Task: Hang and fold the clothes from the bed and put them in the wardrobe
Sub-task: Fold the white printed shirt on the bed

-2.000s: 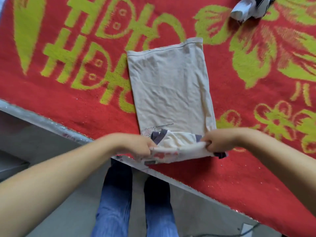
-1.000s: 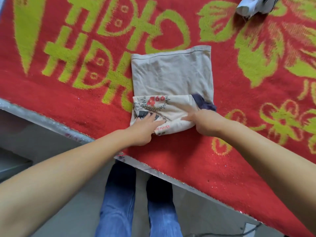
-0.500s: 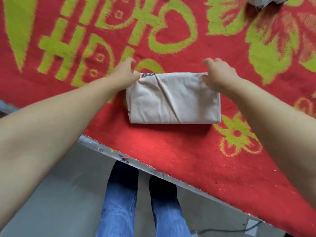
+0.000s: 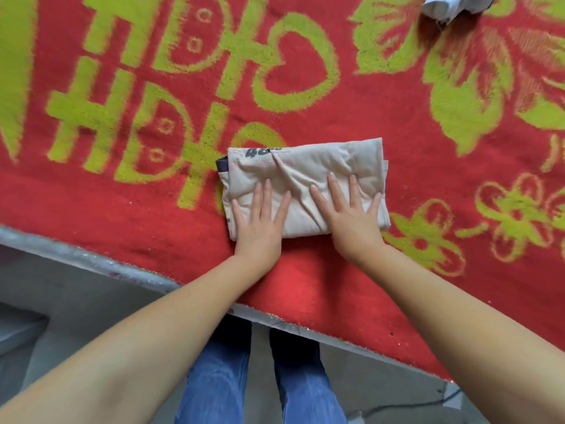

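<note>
A cream T-shirt (image 4: 321, 166), folded into a small rectangle with dark print showing at its top left corner, lies on the red and green bed cover (image 4: 367, 96) near the bed's front edge. My left hand (image 4: 260, 221) presses flat on the left half of the bundle with fingers straight and spread. My right hand (image 4: 351, 215) presses flat on the right half the same way. Neither hand grips the cloth.
Another white and dark garment (image 4: 449, 6) lies crumpled at the top right of the bed. The bed's grey edge (image 4: 91, 261) runs diagonally below my arms. My legs in blue jeans (image 4: 260, 384) stand on the grey floor against the bed.
The shirt was folded up from its near end into a compact rectangle. Both hands left the far corners, came back to the near side and now lie flat on top.
</note>
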A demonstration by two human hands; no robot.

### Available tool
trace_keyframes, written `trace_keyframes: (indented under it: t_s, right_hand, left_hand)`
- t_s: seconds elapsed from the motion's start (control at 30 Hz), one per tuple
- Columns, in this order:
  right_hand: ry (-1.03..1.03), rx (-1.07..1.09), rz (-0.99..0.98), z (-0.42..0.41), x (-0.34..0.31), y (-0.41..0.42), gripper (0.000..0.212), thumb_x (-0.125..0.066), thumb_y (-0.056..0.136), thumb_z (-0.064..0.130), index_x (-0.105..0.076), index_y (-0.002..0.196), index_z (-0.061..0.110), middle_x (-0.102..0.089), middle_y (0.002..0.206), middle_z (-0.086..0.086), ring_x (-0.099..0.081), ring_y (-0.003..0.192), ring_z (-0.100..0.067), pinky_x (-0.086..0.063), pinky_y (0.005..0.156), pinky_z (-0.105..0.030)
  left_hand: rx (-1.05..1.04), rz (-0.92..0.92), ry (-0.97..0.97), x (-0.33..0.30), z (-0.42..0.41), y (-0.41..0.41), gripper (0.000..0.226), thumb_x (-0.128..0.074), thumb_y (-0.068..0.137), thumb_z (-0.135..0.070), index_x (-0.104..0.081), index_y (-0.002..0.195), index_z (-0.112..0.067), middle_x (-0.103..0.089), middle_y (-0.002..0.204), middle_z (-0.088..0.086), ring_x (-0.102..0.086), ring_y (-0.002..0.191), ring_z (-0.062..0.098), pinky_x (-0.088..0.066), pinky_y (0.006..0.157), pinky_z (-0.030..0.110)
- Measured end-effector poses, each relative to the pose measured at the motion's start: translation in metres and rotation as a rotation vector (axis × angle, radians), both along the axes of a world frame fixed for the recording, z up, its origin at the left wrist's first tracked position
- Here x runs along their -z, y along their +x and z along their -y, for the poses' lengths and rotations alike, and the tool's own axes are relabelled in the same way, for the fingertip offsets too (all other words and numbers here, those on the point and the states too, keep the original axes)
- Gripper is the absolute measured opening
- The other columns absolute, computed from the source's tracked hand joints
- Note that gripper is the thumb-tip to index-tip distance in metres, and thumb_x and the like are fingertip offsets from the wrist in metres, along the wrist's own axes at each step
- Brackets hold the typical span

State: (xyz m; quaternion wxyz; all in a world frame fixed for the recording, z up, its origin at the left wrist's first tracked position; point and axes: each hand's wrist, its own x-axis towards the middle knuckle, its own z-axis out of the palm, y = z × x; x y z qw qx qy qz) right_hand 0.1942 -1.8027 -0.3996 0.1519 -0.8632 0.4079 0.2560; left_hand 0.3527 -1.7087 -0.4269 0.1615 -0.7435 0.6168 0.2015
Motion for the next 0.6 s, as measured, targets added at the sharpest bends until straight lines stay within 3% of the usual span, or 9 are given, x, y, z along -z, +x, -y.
trace_keyframes:
  t_s: [0.1,0.17,0.2,0.27,0.33,0.4,0.47,0.53,0.6]
  right_hand:
    - [0.150,-0.002,0.025,0.011,-0.013,-0.006,0.088,-0.053,0.087,0.012,0.003,0.152,0.035,0.016,0.160,0.003,0.012,0.147,-0.032,-0.008,0.108,-0.069]
    - [0.224,0.211,0.265,0.029,-0.028,-0.013,0.066,-0.060,0.089,0.023,-0.030,0.148,0.022,-0.022,0.158,-0.004,-0.018,0.145,-0.026,-0.022,0.111,-0.049]
    - [0.152,0.395,0.446,0.039,-0.034,-0.017,0.052,-0.061,0.089,0.021,-0.046,0.139,0.013,-0.043,0.145,-0.010,-0.038,0.135,-0.026,-0.030,0.106,-0.037]
    - [-0.087,0.724,0.634,0.062,-0.040,-0.025,0.034,-0.059,0.090,0.016,-0.058,0.122,0.005,-0.061,0.118,-0.015,-0.054,0.112,-0.029,-0.035,0.091,-0.028]
    - [-0.095,0.885,0.574,0.080,-0.035,-0.025,0.028,-0.057,0.092,0.022,-0.060,0.115,0.006,-0.063,0.109,-0.011,-0.057,0.101,-0.025,-0.037,0.083,-0.028]
    - [-0.013,0.896,0.476,0.090,-0.025,-0.015,0.023,-0.055,0.092,0.028,-0.062,0.100,0.008,-0.063,0.096,-0.006,-0.055,0.088,-0.020,-0.034,0.073,-0.028]
    - [-0.047,0.869,0.445,0.096,-0.017,-0.005,0.022,-0.051,0.094,0.029,-0.057,0.085,0.009,-0.059,0.086,-0.007,-0.050,0.080,-0.022,-0.029,0.067,-0.029]
    - [-0.108,0.870,0.478,0.097,-0.013,0.000,0.024,-0.044,0.097,0.029,-0.048,0.080,0.012,-0.055,0.082,-0.008,-0.048,0.078,-0.024,-0.028,0.065,-0.032]
    - [-0.182,0.889,0.519,0.094,-0.010,-0.006,0.026,-0.038,0.100,0.029,-0.044,0.080,0.014,-0.057,0.085,-0.013,-0.049,0.078,-0.028,-0.027,0.064,-0.034]
  left_hand:
    - [0.052,-0.128,-0.021,-0.010,-0.009,0.016,0.089,-0.049,0.086,-0.014,0.011,0.152,-0.023,0.019,0.157,0.016,0.018,0.145,0.029,0.002,0.112,0.061]
    - [0.029,-0.358,-0.159,-0.023,-0.020,0.033,0.079,-0.056,0.088,-0.021,-0.012,0.153,-0.015,0.000,0.159,0.018,0.003,0.148,0.030,-0.007,0.117,0.056]
    - [-0.067,-0.470,-0.266,-0.030,-0.023,0.039,0.074,-0.061,0.087,-0.022,-0.024,0.149,-0.009,-0.015,0.156,0.020,-0.012,0.146,0.032,-0.015,0.117,0.051]
    - [-0.424,-0.567,-0.427,-0.038,-0.016,0.050,0.058,-0.065,0.085,-0.013,-0.041,0.137,0.000,-0.038,0.140,0.022,-0.036,0.131,0.035,-0.027,0.110,0.039]
    - [-0.856,-0.577,-0.489,-0.038,0.008,0.059,0.040,-0.059,0.089,-0.011,-0.048,0.125,0.001,-0.046,0.124,0.021,-0.046,0.114,0.031,-0.034,0.101,0.035]
    - [-1.084,-0.621,-0.465,-0.035,0.037,0.065,0.022,-0.054,0.094,-0.021,-0.054,0.108,-0.004,-0.055,0.108,0.014,-0.052,0.098,0.026,-0.041,0.090,0.035]
    - [-1.135,-0.655,-0.442,-0.029,0.057,0.068,0.018,-0.052,0.096,-0.027,-0.052,0.086,-0.011,-0.055,0.085,0.003,-0.050,0.080,0.018,-0.042,0.073,0.028]
    - [-1.174,-0.641,-0.447,-0.024,0.064,0.069,0.027,-0.050,0.096,-0.023,-0.044,0.070,-0.017,-0.047,0.070,-0.005,-0.043,0.071,0.016,-0.034,0.055,0.020]
    - [-1.157,-0.581,-0.494,-0.023,0.062,0.073,0.037,-0.043,0.098,-0.014,-0.033,0.062,-0.019,-0.041,0.065,-0.004,-0.038,0.070,0.019,-0.026,0.055,0.029]
